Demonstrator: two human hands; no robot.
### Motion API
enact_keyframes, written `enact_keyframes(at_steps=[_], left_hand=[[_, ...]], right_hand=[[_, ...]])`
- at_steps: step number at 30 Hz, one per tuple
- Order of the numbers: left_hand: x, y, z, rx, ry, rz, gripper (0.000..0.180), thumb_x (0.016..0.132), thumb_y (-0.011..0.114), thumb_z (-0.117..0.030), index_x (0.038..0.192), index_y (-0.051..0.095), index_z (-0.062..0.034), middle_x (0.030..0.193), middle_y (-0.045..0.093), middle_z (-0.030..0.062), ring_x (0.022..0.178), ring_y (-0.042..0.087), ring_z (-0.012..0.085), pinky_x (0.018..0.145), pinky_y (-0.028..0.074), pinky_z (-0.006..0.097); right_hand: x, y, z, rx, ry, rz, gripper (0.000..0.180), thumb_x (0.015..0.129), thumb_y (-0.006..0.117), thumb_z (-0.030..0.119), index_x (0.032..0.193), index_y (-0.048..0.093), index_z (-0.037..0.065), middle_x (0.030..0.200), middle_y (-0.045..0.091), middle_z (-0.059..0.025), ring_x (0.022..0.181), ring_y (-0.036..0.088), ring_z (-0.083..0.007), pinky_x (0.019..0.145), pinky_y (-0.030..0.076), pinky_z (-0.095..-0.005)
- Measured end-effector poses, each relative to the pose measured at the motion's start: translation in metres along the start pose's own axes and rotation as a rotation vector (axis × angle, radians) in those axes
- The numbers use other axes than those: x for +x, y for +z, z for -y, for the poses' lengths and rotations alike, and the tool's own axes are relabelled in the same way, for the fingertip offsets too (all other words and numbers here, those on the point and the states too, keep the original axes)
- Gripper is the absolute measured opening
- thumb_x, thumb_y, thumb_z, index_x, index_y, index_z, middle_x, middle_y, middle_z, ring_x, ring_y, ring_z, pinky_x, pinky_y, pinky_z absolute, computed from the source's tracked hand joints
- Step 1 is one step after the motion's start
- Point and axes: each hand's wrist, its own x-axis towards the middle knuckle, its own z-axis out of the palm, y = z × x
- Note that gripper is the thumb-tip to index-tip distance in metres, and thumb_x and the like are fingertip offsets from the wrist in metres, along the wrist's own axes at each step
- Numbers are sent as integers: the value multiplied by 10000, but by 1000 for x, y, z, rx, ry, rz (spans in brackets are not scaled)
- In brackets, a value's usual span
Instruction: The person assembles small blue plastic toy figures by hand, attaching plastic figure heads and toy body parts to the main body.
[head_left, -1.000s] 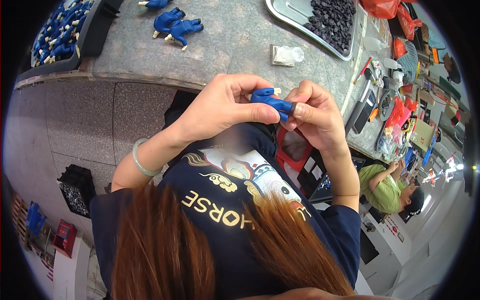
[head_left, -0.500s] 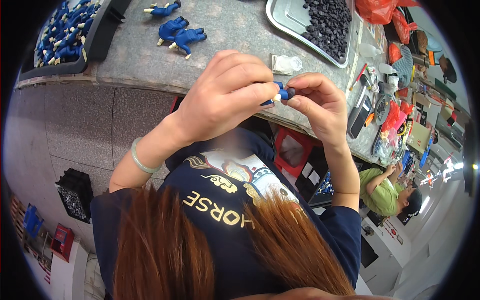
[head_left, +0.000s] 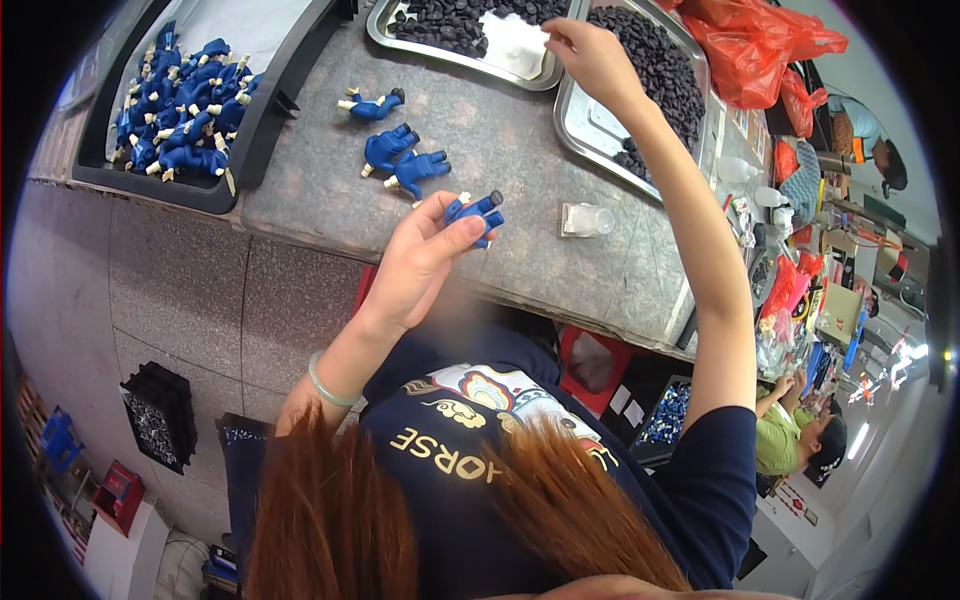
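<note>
My left hand (head_left: 415, 262) is closed on a small blue figurine (head_left: 472, 212), thumb across its body. One leg ends in a dark shoe. Farther off, my right hand (head_left: 596, 62) reaches over a metal tray (head_left: 548, 72) that holds black shoe-like pieces (head_left: 440, 28). Its fingertips are pinched above the tray's white bare patch; whatever they hold is too small to make out. Three more blue figurines (head_left: 390, 150) with dark shoes lie on the grey table beyond my left hand. A small clear plastic container (head_left: 587, 220) stands right of my left hand.
At the left, a black bin (head_left: 262, 150) holds many blue figurines. A second metal tray (head_left: 592, 140) of black pieces lies under my right forearm. Red plastic bags (head_left: 750, 45) and bottles (head_left: 738, 170) line the right side. A co-worker in green (head_left: 785, 440) sits at the right.
My right hand has left the figurine and moved far forward to the tray. My left hand still holds the figurine, lower and farther left. The view has shifted, showing more of the trays.
</note>
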Motion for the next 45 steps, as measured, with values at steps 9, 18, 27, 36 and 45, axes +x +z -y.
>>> enact_keyframes(at_steps=[9, 18, 27, 36, 45], left_hand=[[3, -7, -6, -31, -15, -45, 199, 795, 557, -129, 943, 463, -34, 877, 533, 48, 850, 514, 129, 811, 380, 275], [4, -11, -7, -253, -164, 92, 161, 846, 482, -168, 938, 454, -38, 883, 542, 75, 920, 527, 188, 799, 427, 327], [5, -3, -3, -140, -113, 108, 174, 848, 476, -168, 955, 438, -36, 885, 545, 78, 903, 538, 200, 786, 445, 327], [7, 1, 5, -366, -194, 156, 243, 854, 465, -199, 1038, 433, -44, 811, 538, 71, 872, 547, 223, 776, 452, 344], [11, -3, 20, -310, -248, 151, 249, 865, 436, -214, 1068, 446, -71, 801, 563, 65, 854, 559, 224, 764, 451, 331]], right_hand=[[40, 27, 1, -58, -22, -78, 369, 667, 461, 5, 1032, 512, 18, 1074, 466, -192, 1005, 436, -332, 866, 363, -367], [16, -17, 14, 278, 175, 41, 274, 687, 524, 47, 951, 563, -14, 846, 594, -160, 763, 583, -226, 668, 454, -306], [23, 31, 22, -216, -46, 45, 153, 709, 459, 106, 739, 576, 13, 722, 571, -185, 718, 556, -325, 650, 435, -405], [-34, -33, 27, 1396, 483, -44, 81, 795, 505, 66, 826, 573, 35, 766, 577, -19, 662, 515, -85, 611, 415, -219], [-183, -62, 27, 1372, 782, -41, 134, 780, 541, 55, 890, 520, -19, 759, 566, -79, 645, 526, -110, 602, 426, -216]])
